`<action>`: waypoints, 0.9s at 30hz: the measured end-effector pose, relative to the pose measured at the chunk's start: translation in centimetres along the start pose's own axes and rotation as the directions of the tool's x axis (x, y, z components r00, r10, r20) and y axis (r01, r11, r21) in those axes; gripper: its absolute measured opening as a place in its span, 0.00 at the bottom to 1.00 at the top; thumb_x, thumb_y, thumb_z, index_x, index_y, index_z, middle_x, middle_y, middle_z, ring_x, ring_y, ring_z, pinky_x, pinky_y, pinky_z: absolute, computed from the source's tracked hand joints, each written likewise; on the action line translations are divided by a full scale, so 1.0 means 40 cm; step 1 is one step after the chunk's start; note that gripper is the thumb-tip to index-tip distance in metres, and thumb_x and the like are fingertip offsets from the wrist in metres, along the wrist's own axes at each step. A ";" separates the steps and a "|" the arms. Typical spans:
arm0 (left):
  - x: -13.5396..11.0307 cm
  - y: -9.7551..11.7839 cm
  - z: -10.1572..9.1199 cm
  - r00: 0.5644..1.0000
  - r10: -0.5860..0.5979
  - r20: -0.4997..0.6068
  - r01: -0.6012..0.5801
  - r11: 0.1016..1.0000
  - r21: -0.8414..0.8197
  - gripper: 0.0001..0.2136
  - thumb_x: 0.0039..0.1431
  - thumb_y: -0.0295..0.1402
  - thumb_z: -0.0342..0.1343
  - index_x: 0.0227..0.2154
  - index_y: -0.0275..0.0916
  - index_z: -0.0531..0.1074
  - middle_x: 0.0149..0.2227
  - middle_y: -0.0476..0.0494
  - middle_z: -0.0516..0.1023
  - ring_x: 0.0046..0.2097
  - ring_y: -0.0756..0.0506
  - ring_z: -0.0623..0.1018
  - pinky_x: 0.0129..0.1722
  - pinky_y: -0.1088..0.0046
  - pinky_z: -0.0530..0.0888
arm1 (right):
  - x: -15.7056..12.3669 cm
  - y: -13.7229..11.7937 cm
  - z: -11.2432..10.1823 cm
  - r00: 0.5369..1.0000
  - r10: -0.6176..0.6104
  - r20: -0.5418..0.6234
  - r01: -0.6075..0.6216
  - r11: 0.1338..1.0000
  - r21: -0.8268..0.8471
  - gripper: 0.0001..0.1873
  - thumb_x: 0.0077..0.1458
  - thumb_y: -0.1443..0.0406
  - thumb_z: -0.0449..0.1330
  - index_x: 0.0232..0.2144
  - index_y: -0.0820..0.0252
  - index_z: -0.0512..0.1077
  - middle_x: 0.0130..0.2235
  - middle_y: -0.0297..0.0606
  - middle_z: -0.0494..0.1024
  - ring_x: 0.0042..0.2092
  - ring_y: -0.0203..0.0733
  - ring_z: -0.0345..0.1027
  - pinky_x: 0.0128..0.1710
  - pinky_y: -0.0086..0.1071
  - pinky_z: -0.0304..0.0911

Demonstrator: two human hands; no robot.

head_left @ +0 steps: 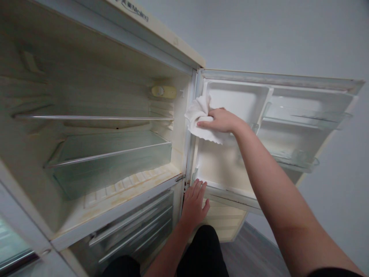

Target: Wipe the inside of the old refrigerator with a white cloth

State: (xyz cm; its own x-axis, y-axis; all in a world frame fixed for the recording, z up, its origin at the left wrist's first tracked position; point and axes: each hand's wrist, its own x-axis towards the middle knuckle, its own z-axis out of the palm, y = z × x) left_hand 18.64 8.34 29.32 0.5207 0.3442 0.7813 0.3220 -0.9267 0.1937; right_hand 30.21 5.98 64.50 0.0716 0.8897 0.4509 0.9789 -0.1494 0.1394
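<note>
White cloth (198,107): lay bunched against the inner edge of the fridge door (225,161), just right of the frame's centre; scalloped edges hung free to the left of and below the fingers.
Right hand (224,120): came in from the lower right; thumb and fingers pinched the cloth, a fold bulging between them. Thumb pointed left across the cloth; the other fingertips were hidden, so their spread could not be told.
Left hand (193,206): bottom centre, well below the cloth; fingers extended, slightly parted, thumb out to the right, nothing held. Fingertips at the door's lower left corner; firmness of contact could not be told.
Fridge interior: left half of the frame; glass shelf (95,117) above a clear drawer (115,165), yellowish lamp cover (163,92) at upper centre, brownish stains on the floor panel (123,198).
Door racks (296,163): right side, clear, beyond the right forearm.
</note>
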 end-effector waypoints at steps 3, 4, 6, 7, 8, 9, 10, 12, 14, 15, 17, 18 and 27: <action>0.001 0.000 0.000 1.000 0.000 0.002 0.000 1.000 0.001 0.31 0.59 0.32 0.54 0.65 0.38 0.56 0.63 0.36 0.66 0.67 0.36 0.61 0.61 0.54 0.65 | 0.000 -0.001 0.000 1.000 0.002 0.003 -0.002 1.000 0.004 0.37 0.56 0.40 0.53 0.47 0.67 0.77 0.50 0.53 0.78 0.50 0.54 0.72 0.48 0.35 0.64; 0.001 -0.001 0.001 1.000 0.002 0.001 -0.002 1.000 0.000 0.31 0.58 0.32 0.54 0.65 0.38 0.56 0.63 0.36 0.66 0.67 0.36 0.61 0.60 0.54 0.66 | 0.000 -0.001 -0.001 1.000 0.000 0.005 0.000 1.000 0.004 0.37 0.56 0.40 0.53 0.47 0.66 0.76 0.50 0.53 0.78 0.51 0.53 0.72 0.48 0.35 0.64; 0.001 -0.002 0.002 1.000 0.005 -0.001 -0.005 1.000 -0.005 0.31 0.58 0.32 0.54 0.65 0.39 0.55 0.63 0.36 0.66 0.67 0.36 0.62 0.60 0.54 0.66 | -0.001 -0.001 -0.002 1.000 -0.003 0.010 0.003 1.000 0.006 0.36 0.57 0.40 0.53 0.48 0.66 0.76 0.50 0.53 0.78 0.51 0.53 0.71 0.48 0.35 0.64; 0.000 -0.003 0.003 1.000 0.006 -0.005 -0.006 1.000 -0.007 0.32 0.59 0.32 0.54 0.66 0.39 0.55 0.63 0.36 0.66 0.67 0.36 0.62 0.60 0.54 0.66 | -0.001 -0.002 -0.002 1.000 -0.003 0.009 0.003 1.000 0.007 0.36 0.57 0.40 0.53 0.48 0.66 0.76 0.50 0.53 0.78 0.51 0.54 0.71 0.48 0.35 0.64; 0.000 -0.003 0.003 1.000 0.007 -0.008 -0.007 1.000 -0.008 0.32 0.59 0.31 0.54 0.66 0.40 0.54 0.63 0.36 0.66 0.67 0.36 0.62 0.61 0.53 0.66 | -0.002 -0.002 -0.002 1.000 -0.001 0.008 0.001 1.000 0.008 0.37 0.57 0.40 0.53 0.49 0.66 0.76 0.50 0.53 0.78 0.51 0.54 0.71 0.48 0.35 0.64; 0.000 -0.003 0.004 1.000 0.007 -0.010 -0.007 1.000 -0.009 0.32 0.58 0.31 0.53 0.66 0.40 0.54 0.63 0.36 0.66 0.67 0.36 0.61 0.61 0.53 0.65 | -0.003 -0.002 -0.003 1.000 0.000 0.007 0.000 1.000 0.009 0.37 0.57 0.40 0.53 0.49 0.66 0.76 0.51 0.53 0.77 0.51 0.54 0.71 0.48 0.35 0.64; 0.000 -0.003 0.004 1.000 0.007 -0.011 -0.007 1.000 -0.010 0.32 0.58 0.31 0.54 0.66 0.40 0.54 0.63 0.36 0.66 0.67 0.36 0.61 0.61 0.53 0.65 | -0.003 -0.002 -0.003 1.000 0.000 0.006 0.000 1.000 0.010 0.37 0.57 0.40 0.53 0.49 0.66 0.76 0.51 0.53 0.77 0.51 0.54 0.71 0.48 0.35 0.64; -0.001 -0.002 0.003 1.000 0.005 -0.008 -0.005 1.000 -0.010 0.32 0.58 0.31 0.54 0.66 0.40 0.54 0.64 0.36 0.66 0.67 0.36 0.61 0.61 0.53 0.66 | -0.003 -0.001 -0.002 1.000 -0.006 0.004 0.006 1.000 0.009 0.37 0.57 0.40 0.53 0.48 0.65 0.77 0.50 0.53 0.78 0.51 0.54 0.71 0.48 0.36 0.64; 0.000 -0.001 0.002 1.000 0.002 -0.003 -0.002 1.000 -0.009 0.32 0.58 0.31 0.54 0.66 0.40 0.54 0.63 0.36 0.66 0.67 0.36 0.61 0.60 0.53 0.66 | -0.001 0.000 -0.001 1.000 -0.014 0.006 0.014 1.000 0.009 0.36 0.57 0.40 0.52 0.47 0.65 0.77 0.50 0.52 0.78 0.51 0.55 0.71 0.49 0.36 0.64; 0.000 -0.001 0.002 1.000 0.001 -0.002 -0.001 1.000 -0.009 0.31 0.58 0.31 0.53 0.66 0.39 0.55 0.63 0.36 0.66 0.67 0.36 0.61 0.60 0.53 0.66 | -0.001 0.001 -0.001 1.000 -0.016 0.007 0.016 1.000 0.010 0.36 0.57 0.40 0.52 0.46 0.65 0.77 0.50 0.52 0.78 0.51 0.55 0.71 0.49 0.36 0.64; 0.000 -0.001 0.001 1.000 0.002 0.000 -0.002 1.000 -0.009 0.31 0.59 0.31 0.53 0.65 0.39 0.55 0.63 0.35 0.66 0.67 0.36 0.61 0.60 0.54 0.65 | 0.001 0.002 -0.001 1.000 -0.015 0.011 0.015 1.000 0.015 0.36 0.56 0.40 0.53 0.47 0.65 0.77 0.50 0.52 0.78 0.51 0.55 0.71 0.49 0.37 0.64; 0.000 -0.001 0.000 1.000 0.002 0.000 -0.002 1.000 -0.009 0.31 0.59 0.31 0.53 0.65 0.39 0.55 0.63 0.35 0.66 0.67 0.36 0.61 0.60 0.54 0.65 | 0.001 0.002 -0.001 1.000 -0.012 0.014 0.011 1.000 0.019 0.36 0.56 0.40 0.53 0.47 0.65 0.77 0.50 0.52 0.78 0.51 0.55 0.71 0.49 0.37 0.64; 0.001 0.000 -0.003 1.000 0.004 -0.011 -0.004 1.000 0.004 0.30 0.59 0.31 0.53 0.65 0.39 0.56 0.63 0.35 0.67 0.67 0.36 0.62 0.60 0.54 0.66 | 0.002 0.001 -0.009 0.998 0.013 0.064 -0.017 0.998 0.057 0.36 0.56 0.40 0.54 0.48 0.64 0.76 0.51 0.51 0.78 0.49 0.51 0.73 0.47 0.35 0.66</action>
State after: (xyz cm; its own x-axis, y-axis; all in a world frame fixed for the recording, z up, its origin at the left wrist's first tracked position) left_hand 18.58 8.35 29.44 0.5135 0.3393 0.7882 0.3230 -0.9274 0.1888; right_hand 30.18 5.90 64.84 0.0965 0.9135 0.3951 0.9869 -0.1395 0.0816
